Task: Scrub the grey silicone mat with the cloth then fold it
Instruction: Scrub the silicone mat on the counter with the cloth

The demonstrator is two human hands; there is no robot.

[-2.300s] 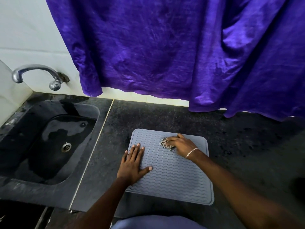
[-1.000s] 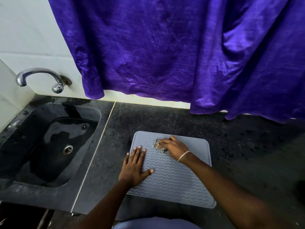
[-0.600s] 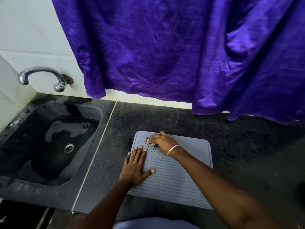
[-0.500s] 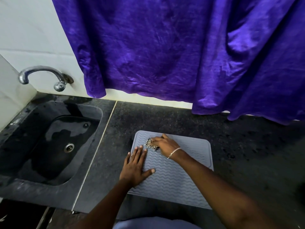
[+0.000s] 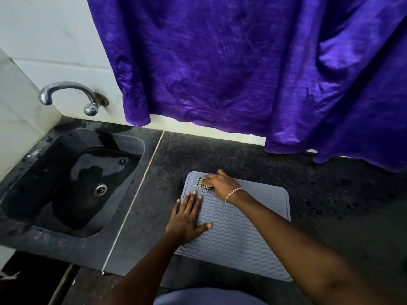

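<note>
A grey silicone mat [image 5: 242, 236] with a wavy ribbed surface lies flat on the dark counter [image 5: 330, 205]. My right hand [image 5: 221, 183], with a thin bracelet at the wrist, presses a small checked cloth [image 5: 203, 183] onto the mat's far left corner. Only the cloth's left part shows from under the fingers. My left hand [image 5: 187, 219] lies flat with spread fingers on the mat's left edge, palm down, holding nothing.
A black sink [image 5: 72, 183] with a metal drain sits to the left, under a chrome tap [image 5: 72, 95] on the white tiled wall. A purple curtain [image 5: 242, 62] hangs behind the counter, its hem reaching the back edge at the right.
My right hand has slid the cloth leftward across the far part of the mat, from near the middle to the far left corner. My left hand has stayed flat in place.
</note>
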